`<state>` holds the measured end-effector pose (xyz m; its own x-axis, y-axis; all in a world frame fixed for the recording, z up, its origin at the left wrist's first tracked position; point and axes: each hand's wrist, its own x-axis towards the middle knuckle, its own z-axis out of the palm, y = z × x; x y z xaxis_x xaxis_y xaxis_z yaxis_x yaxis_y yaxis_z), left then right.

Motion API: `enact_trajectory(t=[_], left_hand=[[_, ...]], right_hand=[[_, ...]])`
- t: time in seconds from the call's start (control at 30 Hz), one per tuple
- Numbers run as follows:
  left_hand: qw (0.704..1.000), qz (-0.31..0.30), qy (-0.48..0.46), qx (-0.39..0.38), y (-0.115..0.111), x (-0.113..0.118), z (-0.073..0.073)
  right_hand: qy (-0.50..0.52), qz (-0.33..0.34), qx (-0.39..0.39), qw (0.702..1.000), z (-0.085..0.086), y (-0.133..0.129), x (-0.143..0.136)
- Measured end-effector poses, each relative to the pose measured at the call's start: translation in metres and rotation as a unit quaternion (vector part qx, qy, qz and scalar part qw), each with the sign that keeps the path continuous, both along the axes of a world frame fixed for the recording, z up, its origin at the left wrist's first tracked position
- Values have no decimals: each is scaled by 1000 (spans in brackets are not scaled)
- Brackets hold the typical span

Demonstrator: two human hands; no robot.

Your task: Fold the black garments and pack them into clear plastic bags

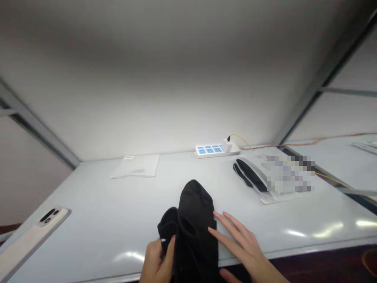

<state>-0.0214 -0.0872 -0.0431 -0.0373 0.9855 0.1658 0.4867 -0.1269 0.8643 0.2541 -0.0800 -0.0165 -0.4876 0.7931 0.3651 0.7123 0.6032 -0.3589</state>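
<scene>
Black cloth gripped at the near edge of a white table

At the near middle of the white table point(108, 212), we see black cloth point(196, 216) standing up in folds, its larger part on the right and a smaller part with a small white mark on the left. Our left hand point(159, 261) is closed on that smaller part, thumb pressed against the fabric. Our right hand point(243, 243) is open, fingers spread, with fingertips at the cloth's right edge; we cannot tell how firmly they touch.

Near left, we have a pale phone point(47, 224) lying camera side up. Far left lies a flat whitish packet point(138, 167). At the far side, right of the middle, a white power strip point(210, 150) holds a white adapter point(226, 146) with a yellow cable point(242, 138). To the right, clear plastic packaging point(277, 197) holds something black point(250, 175); part is blurred.
</scene>
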Motion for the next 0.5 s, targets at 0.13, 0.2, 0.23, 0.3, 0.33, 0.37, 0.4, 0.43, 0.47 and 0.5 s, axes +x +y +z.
enact_trajectory(t=[0.13,0.2,0.23,0.3,0.33,0.37,0.4,0.43,0.47,0.5], left_hand=[[1000,29,4,6,6,14,10],[996,42,51,54,9,19,8],[993,51,76,80,10,21,6],[982,75,119,124,11,25,3],[976,90,139,141,11,26,1],[969,104,159,157,11,27,1],[962,111,179,174,10,28,2],[954,110,200,192,9,28,3],[945,100,227,214,9,28,5],[931,76,259,246,8,26,8]], right_hand=[[62,-21,33,997,-15,4,-27],[98,-70,56,991,-22,5,-40],[117,-102,65,986,-25,5,-46],[150,-168,73,972,-28,4,-55],[162,-192,76,965,-29,3,-59],[170,-208,80,960,-29,3,-61],[169,-217,82,958,-29,3,-62],[162,-219,83,959,-30,3,-63],[151,-216,86,961,-30,4,-62],[138,-212,89,963,-30,5,-62]])
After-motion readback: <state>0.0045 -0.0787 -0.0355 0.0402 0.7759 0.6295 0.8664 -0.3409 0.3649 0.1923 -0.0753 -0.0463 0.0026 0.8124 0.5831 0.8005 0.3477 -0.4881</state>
